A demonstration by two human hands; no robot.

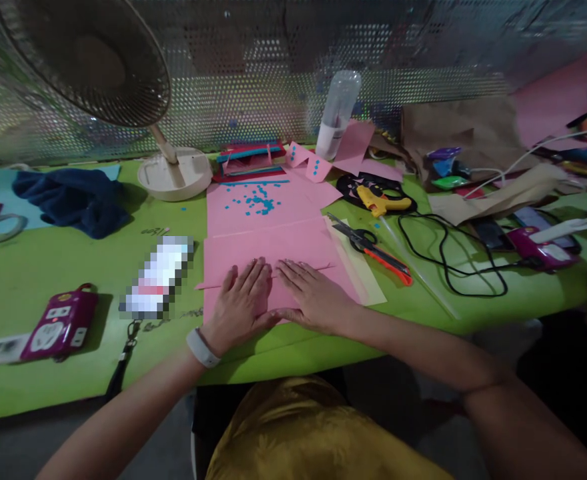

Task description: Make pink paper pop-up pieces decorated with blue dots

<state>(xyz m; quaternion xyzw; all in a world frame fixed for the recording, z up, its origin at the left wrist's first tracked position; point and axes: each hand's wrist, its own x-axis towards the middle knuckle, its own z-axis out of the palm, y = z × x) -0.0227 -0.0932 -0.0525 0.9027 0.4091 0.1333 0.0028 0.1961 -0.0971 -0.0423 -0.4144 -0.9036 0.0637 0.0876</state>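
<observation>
My left hand (239, 303) and my right hand (316, 297) lie flat, side by side, on a pink sheet of paper (268, 241). Both thumbs point inward and meet near the sheet's front edge. A narrow pink paper strip (207, 286) runs crosswise under my fingers, its two ends sticking out left and right. Behind that sheet lies another pink sheet (223, 213) with many small blue paper bits (261, 200) scattered on it. A pale yellow sheet (366, 277) shows at the right, with a utility knife (381, 255) and black scissors (358, 239) by it.
A fan (174, 175) and a dark blue cloth (81, 200) stand at the back left. A phone (158, 277) and purple power socket (62, 323) lie to the left. A yellow glue gun (381, 200), plastic bottle (338, 113) and black cable (443, 267) are at the right.
</observation>
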